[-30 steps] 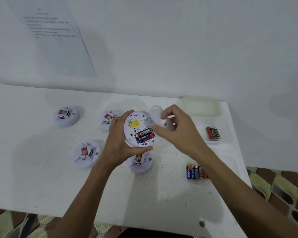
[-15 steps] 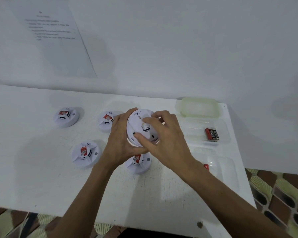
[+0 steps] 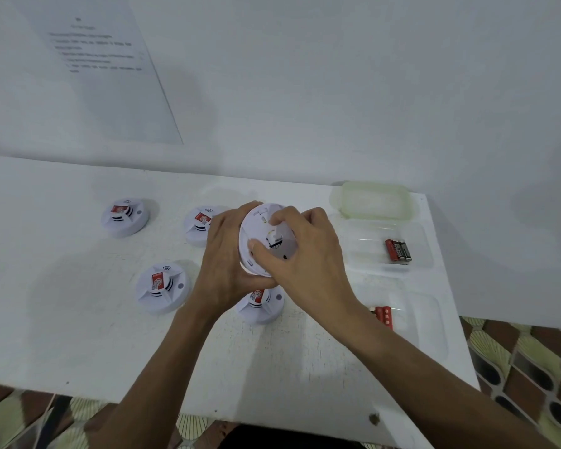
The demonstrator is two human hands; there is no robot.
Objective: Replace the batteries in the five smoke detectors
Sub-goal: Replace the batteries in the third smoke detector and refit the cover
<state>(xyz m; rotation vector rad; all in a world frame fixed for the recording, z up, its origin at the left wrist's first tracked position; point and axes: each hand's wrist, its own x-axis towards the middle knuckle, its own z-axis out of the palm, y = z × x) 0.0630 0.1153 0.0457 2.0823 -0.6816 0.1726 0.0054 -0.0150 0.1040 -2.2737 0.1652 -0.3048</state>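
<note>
Batteries [image 3: 398,250] lie in a clear tray [image 3: 425,254]; both hands [image 3: 227,254] [image 3: 305,254] grip one detector [image 3: 266,241].

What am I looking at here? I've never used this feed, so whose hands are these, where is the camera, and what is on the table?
There is no machine: the one picture comes from a camera worn on a person's head, looking down at their bare hands. The left hand grips a round white smoke detector from the side, back facing up, while the right hand presses on its back plate. Four more detectors lie on the white table: far left, behind the left hand, near left, and below the hands. To the right, clear trays hold batteries and more batteries.
</note>
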